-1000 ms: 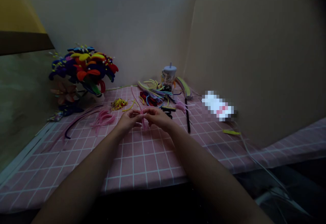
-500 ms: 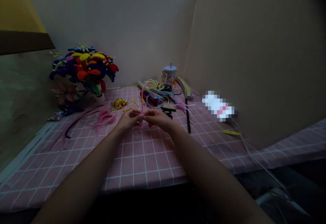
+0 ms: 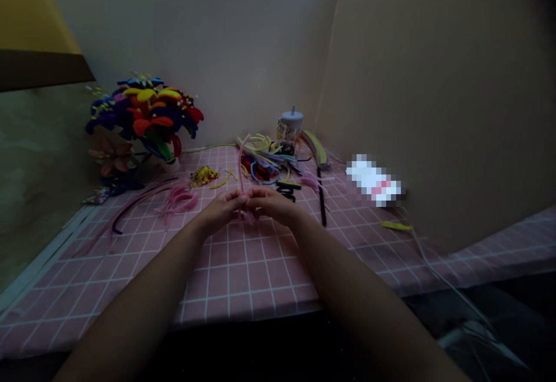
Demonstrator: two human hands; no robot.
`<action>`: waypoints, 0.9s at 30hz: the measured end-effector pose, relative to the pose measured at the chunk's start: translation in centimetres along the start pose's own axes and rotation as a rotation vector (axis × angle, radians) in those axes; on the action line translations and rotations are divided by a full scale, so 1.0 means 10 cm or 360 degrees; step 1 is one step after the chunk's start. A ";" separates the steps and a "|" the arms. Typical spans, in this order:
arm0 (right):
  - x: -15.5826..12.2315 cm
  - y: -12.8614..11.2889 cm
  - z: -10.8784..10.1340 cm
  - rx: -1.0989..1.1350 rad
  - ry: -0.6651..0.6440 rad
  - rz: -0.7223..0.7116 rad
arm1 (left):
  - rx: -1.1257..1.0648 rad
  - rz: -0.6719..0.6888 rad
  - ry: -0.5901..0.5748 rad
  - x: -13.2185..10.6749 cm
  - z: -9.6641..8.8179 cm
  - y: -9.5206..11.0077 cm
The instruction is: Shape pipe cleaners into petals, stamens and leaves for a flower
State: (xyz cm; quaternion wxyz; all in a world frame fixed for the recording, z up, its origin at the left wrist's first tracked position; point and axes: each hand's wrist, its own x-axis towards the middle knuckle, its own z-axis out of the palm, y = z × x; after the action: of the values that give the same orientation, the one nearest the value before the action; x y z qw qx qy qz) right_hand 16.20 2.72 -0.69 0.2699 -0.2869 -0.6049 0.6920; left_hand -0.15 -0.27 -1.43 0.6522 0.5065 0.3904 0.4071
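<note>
A pink pipe cleaner rises upright from between my hands, its upper end curving to the right. My left hand pinches it from the left. From the right, my right hand closes on the same spot, the fingertips of both hands meeting. Short pink ends hang below the fingers; how they are joined is too small to tell. Left of my hands lie bent pink pipe cleaner loops. Just beyond my right hand rest black-handled scissors, partly hidden by it.
Mixed pipe cleaners lie behind my hands beside a lidded cup. Yellow and red bits form a small pile. A bouquet of fuzzy flowers stands back left. At right are a blurred-out bright object, a yellow strip and a white cable.
Both hands stay together at the pink pipe cleaner, with the fingers shifted slightly. More of the pink ends shows below them. The view has moved a little.
</note>
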 end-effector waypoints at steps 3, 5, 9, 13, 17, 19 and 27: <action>0.00 0.00 0.00 -0.0025 -0.0063 -0.0010 | 0.0023 0.0064 0.0071 0.01 0.01 0.01; 0.01 0.01 0.00 -0.0063 -0.0039 -0.0031 | 0.0108 0.0117 0.0222 0.02 0.01 0.02; 0.06 0.05 0.00 -0.0252 0.0153 -0.0113 | 0.0209 0.0229 0.0449 0.06 0.02 0.00; 0.09 0.06 0.02 -0.0329 0.0238 -0.0187 | 0.0045 0.0231 0.0578 0.07 0.02 0.00; 0.08 0.05 0.04 -0.0219 0.0235 -0.0181 | -0.0091 0.0181 0.0535 0.06 -0.03 0.01; 0.09 0.05 0.05 -0.0170 0.0236 -0.0190 | -0.0096 0.0178 0.0502 0.05 -0.04 0.01; 0.09 0.05 0.06 -0.0140 0.0298 -0.0233 | 0.0016 0.0191 0.0605 0.03 0.03 0.07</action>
State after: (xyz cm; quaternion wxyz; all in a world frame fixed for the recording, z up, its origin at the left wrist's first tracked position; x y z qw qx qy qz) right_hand 15.13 2.90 -1.19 0.3621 -0.3169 -0.6261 0.6135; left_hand 0.14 -0.03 -0.74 0.5388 0.4460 0.4776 0.5317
